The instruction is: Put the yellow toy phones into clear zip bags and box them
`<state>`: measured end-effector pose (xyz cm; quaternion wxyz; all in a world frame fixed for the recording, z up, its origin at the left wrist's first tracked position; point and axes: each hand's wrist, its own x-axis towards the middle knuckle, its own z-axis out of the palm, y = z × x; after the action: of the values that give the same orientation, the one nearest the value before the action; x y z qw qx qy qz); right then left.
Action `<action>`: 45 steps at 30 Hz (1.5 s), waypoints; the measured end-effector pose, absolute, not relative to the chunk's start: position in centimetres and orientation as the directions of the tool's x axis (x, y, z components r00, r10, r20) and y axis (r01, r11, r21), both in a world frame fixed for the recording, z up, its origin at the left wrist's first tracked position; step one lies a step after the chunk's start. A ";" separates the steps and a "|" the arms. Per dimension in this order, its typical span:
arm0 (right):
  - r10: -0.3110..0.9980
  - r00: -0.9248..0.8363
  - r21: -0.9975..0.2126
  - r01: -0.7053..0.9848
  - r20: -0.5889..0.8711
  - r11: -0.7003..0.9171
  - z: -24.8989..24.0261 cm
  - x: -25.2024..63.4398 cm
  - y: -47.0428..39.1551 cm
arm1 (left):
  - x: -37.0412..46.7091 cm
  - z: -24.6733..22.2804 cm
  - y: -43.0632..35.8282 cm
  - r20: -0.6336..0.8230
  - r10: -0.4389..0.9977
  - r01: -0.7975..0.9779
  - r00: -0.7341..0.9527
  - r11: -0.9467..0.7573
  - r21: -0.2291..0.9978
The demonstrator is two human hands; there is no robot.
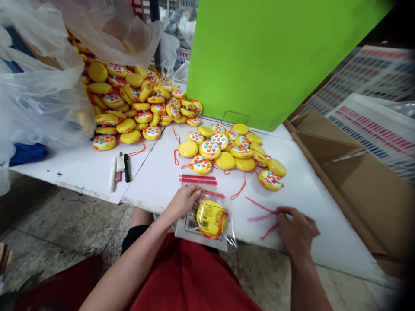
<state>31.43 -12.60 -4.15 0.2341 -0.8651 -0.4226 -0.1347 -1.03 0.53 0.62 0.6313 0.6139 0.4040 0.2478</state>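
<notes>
At the table's front edge, my left hand (188,199) pinches the top of a clear printed bag (191,222) with a pink-red strip. Inside that bag is a round yellow toy (211,217) with an orange cord. More flat bags with red strips (198,179) lie beneath it. My right hand (296,229), to the right over the white table, has its fingers closed on pink strips (260,217), whose ends fan out to the left. Beyond the hands lies a small group of yellow toys (225,160) with coloured dots and orange cords.
A large heap of the same toys (129,99) spills from a translucent plastic bag (42,95) at the left. Two markers (126,168) lie near the front edge. A green panel (259,56) stands behind, and an open cardboard box (356,190) is at the right.
</notes>
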 end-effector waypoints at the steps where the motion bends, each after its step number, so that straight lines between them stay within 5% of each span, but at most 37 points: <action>1: 0.693 0.572 -0.265 0.820 0.440 -0.508 -4.2 31.9 -13.3 | -1.1 0.6 0.6 -0.202 0.801 0.165 0.563 0.131 0.978; 8: 0.602 0.422 -0.312 0.906 0.678 -0.285 -1.2 27.9 -11.3 | -1.4 -0.3 0.9 -0.200 0.764 0.131 0.613 0.151 0.980; 13: 0.918 0.332 -0.691 0.716 0.216 -0.096 -0.6 21.1 -7.6 | -1.4 -0.3 0.8 -0.193 0.757 0.041 0.624 0.215 0.976; 18: 0.960 0.269 -0.946 0.282 -0.082 -0.160 -0.4 17.8 -6.1 | -1.6 0.0 0.8 -0.216 0.751 0.001 0.624 0.276 0.961; 24: 0.948 0.281 -0.981 0.080 -0.150 -0.179 -0.2 19.6 -7.0 | -2.0 0.7 1.0 -0.317 0.724 -0.081 0.612 0.456 0.886; 31: 0.953 0.295 -0.982 0.153 -0.064 -0.113 -2.0 20.9 -7.7 | -2.3 0.3 1.3 -0.272 0.718 -0.061 0.641 0.401 0.914; 37: 0.941 0.304 -0.988 -0.026 -0.150 -0.149 -1.2 20.4 -7.3 | -2.3 0.3 1.1 -0.212 0.755 -0.130 0.621 0.365 0.922; 45: 0.950 0.257 -0.980 0.051 -0.175 -0.194 0.3 19.0 -7.4 | -1.8 0.8 0.6 -0.297 0.809 0.108 0.507 0.282 0.953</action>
<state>19.05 -7.38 0.31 0.4913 -0.6223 -0.4021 0.4578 -1.76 0.56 0.81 0.6791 0.5409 0.4240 0.2579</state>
